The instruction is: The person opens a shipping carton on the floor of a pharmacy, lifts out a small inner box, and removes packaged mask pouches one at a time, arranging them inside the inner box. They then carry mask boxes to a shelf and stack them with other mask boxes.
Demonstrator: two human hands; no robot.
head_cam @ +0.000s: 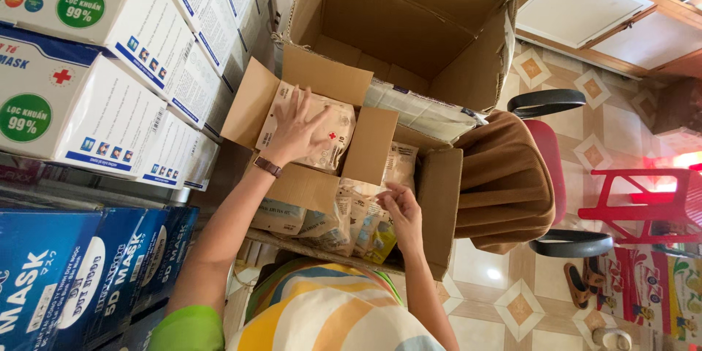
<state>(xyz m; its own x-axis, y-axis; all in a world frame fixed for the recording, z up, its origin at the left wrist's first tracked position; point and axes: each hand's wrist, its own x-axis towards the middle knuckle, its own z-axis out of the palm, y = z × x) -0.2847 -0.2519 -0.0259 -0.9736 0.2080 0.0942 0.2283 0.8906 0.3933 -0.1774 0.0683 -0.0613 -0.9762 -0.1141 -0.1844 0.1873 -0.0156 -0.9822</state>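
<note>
Stockroom: left hand [294, 134] flat on packet [329, 135]

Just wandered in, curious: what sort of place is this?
Probably a small shop's stockroom or packing corner: stacked mask boxes, open cardboard cartons and sealed packets under the left hand.

A tiled floor [526, 307] carries sandals [585, 281] and a red stool [651, 205].

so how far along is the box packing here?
Done: several pouches already sit in the small open carton. In hand: the left hand lies flat on a pouch with a red cross, and the right hand pinches another pouch's top edge. Left: the carton's flaps are still open; the big carton behind looks mostly empty.
</note>
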